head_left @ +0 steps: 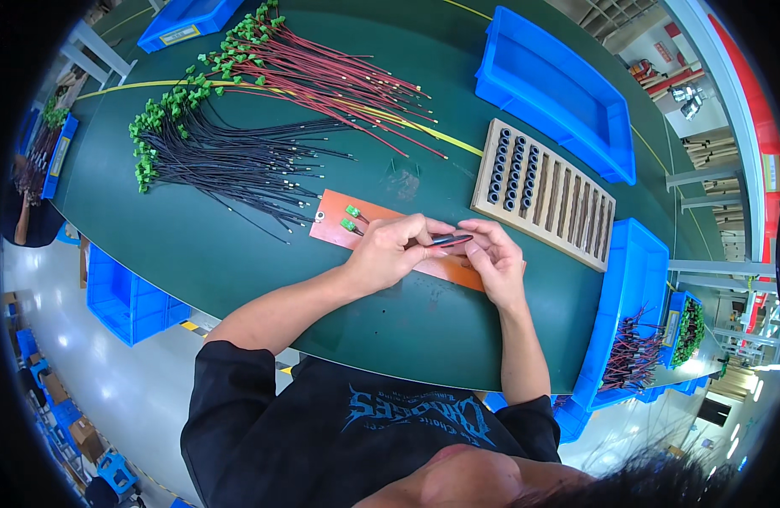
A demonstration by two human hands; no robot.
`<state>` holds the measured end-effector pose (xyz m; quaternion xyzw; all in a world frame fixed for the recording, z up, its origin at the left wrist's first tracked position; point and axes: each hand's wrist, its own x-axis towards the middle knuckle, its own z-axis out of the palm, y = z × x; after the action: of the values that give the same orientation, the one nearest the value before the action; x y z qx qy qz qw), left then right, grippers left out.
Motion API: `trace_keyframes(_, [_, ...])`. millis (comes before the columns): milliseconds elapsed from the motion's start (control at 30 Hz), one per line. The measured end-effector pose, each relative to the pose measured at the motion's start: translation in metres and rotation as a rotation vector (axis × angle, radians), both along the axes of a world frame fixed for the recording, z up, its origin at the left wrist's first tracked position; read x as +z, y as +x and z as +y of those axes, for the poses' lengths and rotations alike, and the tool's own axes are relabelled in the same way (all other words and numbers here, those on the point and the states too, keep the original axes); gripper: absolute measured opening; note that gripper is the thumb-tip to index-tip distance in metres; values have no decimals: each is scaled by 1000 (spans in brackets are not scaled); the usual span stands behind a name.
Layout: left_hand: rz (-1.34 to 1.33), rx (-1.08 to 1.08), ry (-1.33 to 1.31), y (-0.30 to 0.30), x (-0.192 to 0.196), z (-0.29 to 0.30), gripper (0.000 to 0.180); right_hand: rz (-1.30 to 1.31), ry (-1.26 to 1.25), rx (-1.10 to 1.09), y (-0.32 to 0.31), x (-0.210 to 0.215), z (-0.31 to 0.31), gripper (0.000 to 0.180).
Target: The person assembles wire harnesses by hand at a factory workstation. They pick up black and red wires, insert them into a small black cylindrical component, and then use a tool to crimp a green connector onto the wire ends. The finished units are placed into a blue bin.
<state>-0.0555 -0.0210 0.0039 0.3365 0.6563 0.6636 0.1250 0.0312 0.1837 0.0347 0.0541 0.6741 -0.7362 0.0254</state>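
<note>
Over an orange strip board (pixel 333 209) on the green table, my two hands meet. My left hand (pixel 388 254) pinches a pair of red and black wires (pixel 451 240) between thumb and fingers. The fingertips of my right hand (pixel 498 261) close around the far ends of the same wires. Two green connectors (pixel 351 225) rest on the board to the left of my left hand, with dark leads running under it. A small pale ring-shaped part (pixel 319 216) sits at the board's left end. My fingers partly hide the wires' tips.
Bundles of black wires (pixel 237 157) and red wires (pixel 339 72) with green connectors lie at the far left. A wooden slotted rack (pixel 567 205) holding black cylinders stands right. Blue bins (pixel 559 93) sit behind it, and another blue bin (pixel 631 262) holds wired parts at the right edge.
</note>
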Motion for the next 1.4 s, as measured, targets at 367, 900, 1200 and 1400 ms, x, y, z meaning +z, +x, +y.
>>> trace_keyframes(367, [-229, -102, 29, -8, 7, -4, 22, 449, 668, -53, -6, -7, 4, 11])
trace_keyframes(900, [-209, -176, -9, -8, 4, -6, 21, 110, 389, -175, 15, 7, 26, 41])
trace_keyframes(1200, [-59, -294, -57, -6, 17, -4, 13, 244, 571, -294, 17, -6, -1, 9])
trace_keyframes(1400, [-219, -415, 5, -17, 24, -8, 11, 248, 565, -294, 21, -8, 1, 10])
